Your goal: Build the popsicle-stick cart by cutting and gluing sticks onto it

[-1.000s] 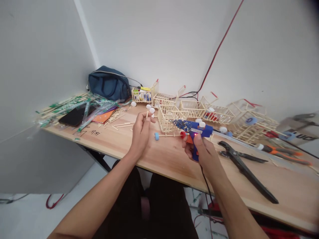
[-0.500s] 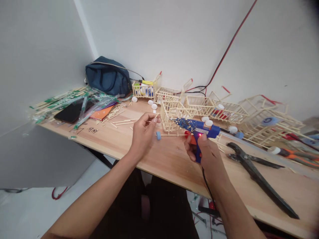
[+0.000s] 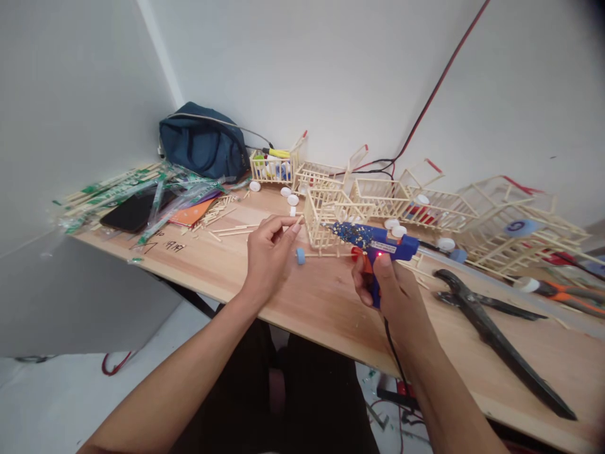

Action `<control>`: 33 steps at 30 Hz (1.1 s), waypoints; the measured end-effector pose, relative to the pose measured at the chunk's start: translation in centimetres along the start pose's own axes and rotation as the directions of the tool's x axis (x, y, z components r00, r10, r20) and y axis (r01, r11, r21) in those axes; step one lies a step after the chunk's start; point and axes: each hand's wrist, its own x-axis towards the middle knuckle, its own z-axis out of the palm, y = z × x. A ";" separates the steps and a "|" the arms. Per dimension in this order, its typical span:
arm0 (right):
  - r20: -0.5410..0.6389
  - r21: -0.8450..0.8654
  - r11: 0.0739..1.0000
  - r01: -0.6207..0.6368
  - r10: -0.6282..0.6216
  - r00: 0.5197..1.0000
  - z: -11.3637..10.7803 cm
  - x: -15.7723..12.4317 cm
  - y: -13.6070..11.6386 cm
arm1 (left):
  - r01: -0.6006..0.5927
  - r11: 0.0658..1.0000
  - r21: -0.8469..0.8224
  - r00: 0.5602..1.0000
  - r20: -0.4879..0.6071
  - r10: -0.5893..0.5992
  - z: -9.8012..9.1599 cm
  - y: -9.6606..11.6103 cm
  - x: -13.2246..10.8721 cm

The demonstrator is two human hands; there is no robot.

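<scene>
My right hand point(image 3: 392, 284) is wrapped round the handle of a blue hot glue gun point(image 3: 378, 243), whose red light is lit. The speckled nozzle end points left, against or just in front of a small basket built of thin wooden sticks point(image 3: 314, 221). At the basket's left side, my left hand point(image 3: 271, 255) has thumb and forefinger pinched together; anything between the fingertips is too small to make out. Below them lies a blue wheel point(image 3: 300, 256) at the end of a thin stick, which runs along the basket's lower edge.
More wooden-stick carts point(image 3: 435, 208) with white caps line the wall. To the right lie black pincers point(image 3: 491, 328) and orange-handled pliers point(image 3: 562, 293). At the left are a phone point(image 3: 127, 211), wrapped stick bundles point(image 3: 113, 189), loose sticks point(image 3: 217, 214) and a blue bag point(image 3: 203, 142).
My view has shifted slightly. Both hands stay almost in place, the left one a touch further left; the glue gun keeps its pose at the basket.
</scene>
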 end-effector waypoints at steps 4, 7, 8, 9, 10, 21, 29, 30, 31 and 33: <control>0.003 -0.031 0.999 -0.005 0.005 1.000 0.0 -0.1 -0.1 | 0.014 0.999 -0.035 1.000 0.001 -0.013 0.0 0.0 -0.1; -0.010 -0.025 1.000 0.004 -0.004 1.000 0.0 -0.2 0.0 | 0.018 0.999 -0.031 1.000 -0.002 -0.018 -0.1 -0.1 -0.1; -0.008 -0.027 1.000 0.007 -0.007 1.000 0.0 -0.2 0.0 | 0.020 0.999 -0.028 1.000 -0.003 -0.020 -0.1 -0.1 -0.1; -0.003 -0.031 0.999 0.011 -0.011 1.000 0.0 -0.2 0.1 | 0.022 0.999 -0.025 1.000 -0.003 -0.022 -0.1 -0.1 -0.1; 0.004 -0.035 0.999 0.015 -0.015 1.000 0.0 -0.2 0.1 | 0.023 0.999 -0.024 1.000 -0.002 -0.023 -0.1 -0.1 -0.1; 0.021 -0.029 0.999 0.018 -0.017 1.000 0.1 -0.1 0.0 | 0.033 0.999 -0.014 0.999 -0.006 -0.033 -0.2 -0.1 -0.1; 0.019 0.000 1.000 0.030 -0.030 0.999 0.1 -0.1 0.0 | 0.039 0.999 -0.008 0.999 -0.016 -0.039 -0.2 -0.2 -0.1; 0.019 0.002 0.999 0.032 -0.032 0.999 0.1 -0.1 0.0 | 0.038 0.999 -0.007 0.999 -0.016 -0.039 -0.2 -0.2 -0.1; 0.020 0.001 1.000 0.031 -0.031 0.999 0.1 -0.1 0.0 | 0.039 0.999 -0.007 0.999 -0.015 -0.039 -0.3 -0.2 -0.2; 0.016 0.009 1.000 0.028 -0.028 0.999 0.2 -0.1 0.0 | 0.041 0.999 -0.007 0.999 -0.014 -0.041 -0.3 -0.3 -0.2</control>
